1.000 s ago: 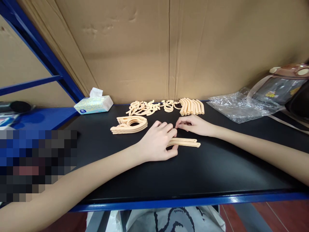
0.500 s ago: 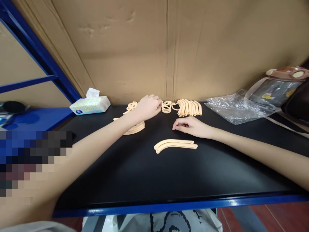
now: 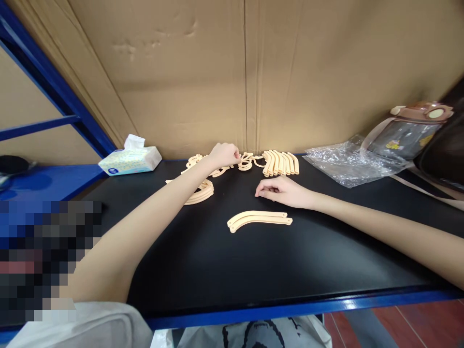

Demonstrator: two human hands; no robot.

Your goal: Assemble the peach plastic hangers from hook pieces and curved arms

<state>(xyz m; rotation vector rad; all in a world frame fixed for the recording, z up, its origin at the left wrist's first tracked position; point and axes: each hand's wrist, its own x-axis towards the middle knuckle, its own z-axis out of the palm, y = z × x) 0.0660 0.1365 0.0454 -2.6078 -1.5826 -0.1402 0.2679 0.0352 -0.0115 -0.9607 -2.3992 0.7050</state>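
Note:
My left hand (image 3: 224,155) reaches to the back of the black table, beside a small pile of ring-shaped wooden pieces (image 3: 246,162). Its fingers are closed, and what they hold, if anything, is hidden. My right hand (image 3: 281,192) rests on the table with loosely curled fingers; nothing shows in them. In front of it lie two curved wooden strips (image 3: 259,219) side by side, with small holes at their ends. Behind it is a row of bent wooden strips (image 3: 281,163). Stacked curved wooden pieces (image 3: 201,193) lie partly behind my left forearm.
A tissue pack (image 3: 131,160) sits at the back left. On the right are a crumpled clear plastic bag (image 3: 355,162) and a strapped bottle (image 3: 409,133), with a dark bag (image 3: 444,150) beside it. Cardboard (image 3: 181,87) walls off the back; a blue frame (image 3: 54,77) stands left.
The view has shifted slightly. My left forearm and sleeve have swung inward, while the left hand stays by the ring-shaped pieces. My right hand and the two strips have hardly moved.

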